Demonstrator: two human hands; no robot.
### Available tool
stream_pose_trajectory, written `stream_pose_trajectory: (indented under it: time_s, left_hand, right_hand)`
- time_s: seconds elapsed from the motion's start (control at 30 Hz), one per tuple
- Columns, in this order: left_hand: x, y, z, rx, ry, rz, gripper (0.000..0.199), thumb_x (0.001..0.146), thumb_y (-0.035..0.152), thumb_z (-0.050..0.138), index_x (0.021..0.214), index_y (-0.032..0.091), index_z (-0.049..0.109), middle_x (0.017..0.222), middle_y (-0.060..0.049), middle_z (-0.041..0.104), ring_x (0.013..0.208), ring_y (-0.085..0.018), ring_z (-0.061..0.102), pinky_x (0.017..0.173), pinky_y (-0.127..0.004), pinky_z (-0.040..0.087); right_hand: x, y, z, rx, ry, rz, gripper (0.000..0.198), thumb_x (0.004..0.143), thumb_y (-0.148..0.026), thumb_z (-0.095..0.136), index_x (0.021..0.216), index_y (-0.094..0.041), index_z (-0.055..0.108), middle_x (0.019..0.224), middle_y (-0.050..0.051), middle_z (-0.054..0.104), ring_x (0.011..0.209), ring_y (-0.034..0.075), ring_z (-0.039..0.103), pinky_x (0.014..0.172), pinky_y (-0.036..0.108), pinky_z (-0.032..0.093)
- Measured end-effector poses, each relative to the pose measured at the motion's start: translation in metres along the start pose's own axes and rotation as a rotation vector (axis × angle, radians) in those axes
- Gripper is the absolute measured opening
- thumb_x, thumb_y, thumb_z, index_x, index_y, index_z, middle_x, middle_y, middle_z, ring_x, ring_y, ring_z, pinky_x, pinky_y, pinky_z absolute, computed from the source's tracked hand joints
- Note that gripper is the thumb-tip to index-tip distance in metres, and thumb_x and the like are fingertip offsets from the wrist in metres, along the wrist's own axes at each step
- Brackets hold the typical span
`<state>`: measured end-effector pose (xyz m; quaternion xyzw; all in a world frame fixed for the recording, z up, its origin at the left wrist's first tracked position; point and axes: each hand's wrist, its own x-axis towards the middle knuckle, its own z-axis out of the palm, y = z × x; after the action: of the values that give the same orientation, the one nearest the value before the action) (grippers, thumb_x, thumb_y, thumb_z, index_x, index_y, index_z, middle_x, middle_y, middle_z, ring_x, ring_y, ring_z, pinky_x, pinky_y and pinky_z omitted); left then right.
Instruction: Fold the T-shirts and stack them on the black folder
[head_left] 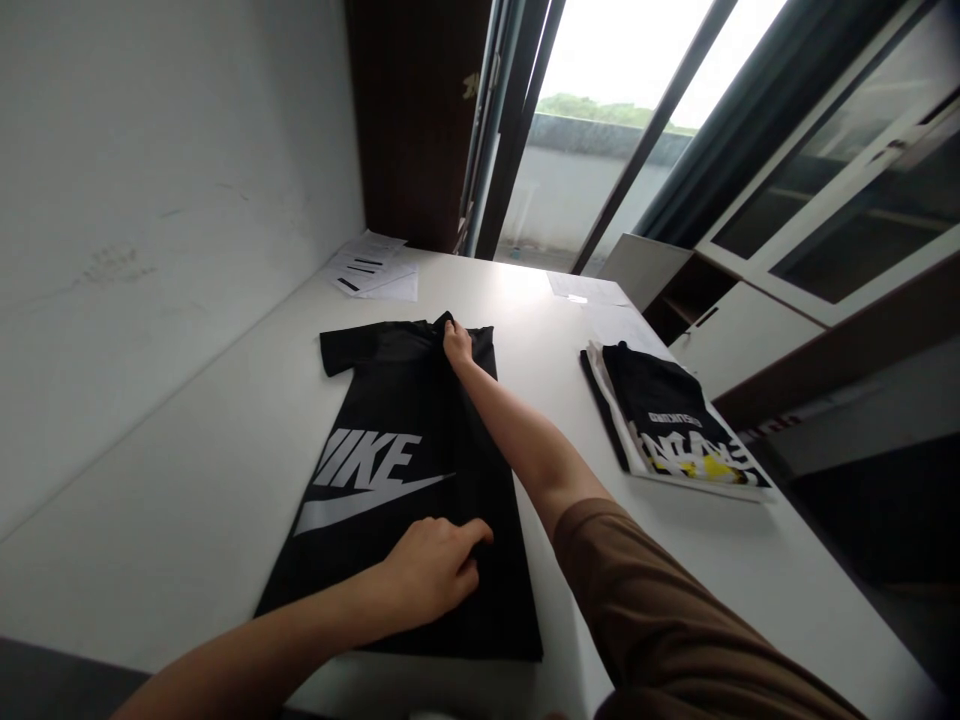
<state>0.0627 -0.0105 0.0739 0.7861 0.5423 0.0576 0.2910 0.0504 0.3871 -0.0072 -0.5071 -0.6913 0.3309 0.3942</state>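
A black T-shirt (420, 390) lies on the white table, its right side folded inward and one short sleeve sticking out to the left. Large grey "NIKE" lettering and a swoosh show on its front, partly cut off at the left edge. At the far end, my right hand (457, 345) is closed on the shirt's fabric near the collar. Over the lower part of the shirt is my left hand (431, 568), its thumb and index finger apart and the other fingers bent out of sight. Whether it touches the cloth I cannot tell.
On the table's right side sits a stack of folded shirts (667, 410), a black printed one on top. Papers (375, 268) lie at the far left corner, and more sheets (589, 290) at the far right. A wall (172, 200) borders the left edge.
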Motion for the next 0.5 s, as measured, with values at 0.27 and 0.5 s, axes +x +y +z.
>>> stream_pose_trajectory:
  time_s: [0.27, 0.5]
  left_hand:
    - [0.007, -0.005, 0.005, 0.095, 0.176, 0.077, 0.02, 0.098, 0.033, 0.055, 0.108, 0.022, 0.068, 0.103, -0.005, 0.073, 0.098, -0.025, 0.067, 0.089, -0.04, 0.052]
    - [0.012, -0.012, 0.034, 0.158, 0.116, 0.483, 0.065, 0.1, 0.054, 0.054, 0.154, 0.022, 0.041, 0.165, -0.016, 0.034, 0.154, -0.035, 0.026, 0.124, -0.062, 0.018]
  right_hand:
    - [-0.005, 0.001, -0.011, -0.021, -0.123, -0.058, 0.054, 0.108, -0.044, 0.028, 0.136, -0.019, 0.066, 0.142, 0.007, 0.063, 0.137, 0.021, 0.053, 0.117, 0.035, 0.037]
    - [-0.019, 0.044, -0.059, -0.56, -0.117, -0.187, 0.043, 0.104, -0.034, 0.043, 0.138, -0.019, 0.065, 0.15, 0.011, 0.055, 0.14, 0.026, 0.048, 0.12, 0.04, 0.032]
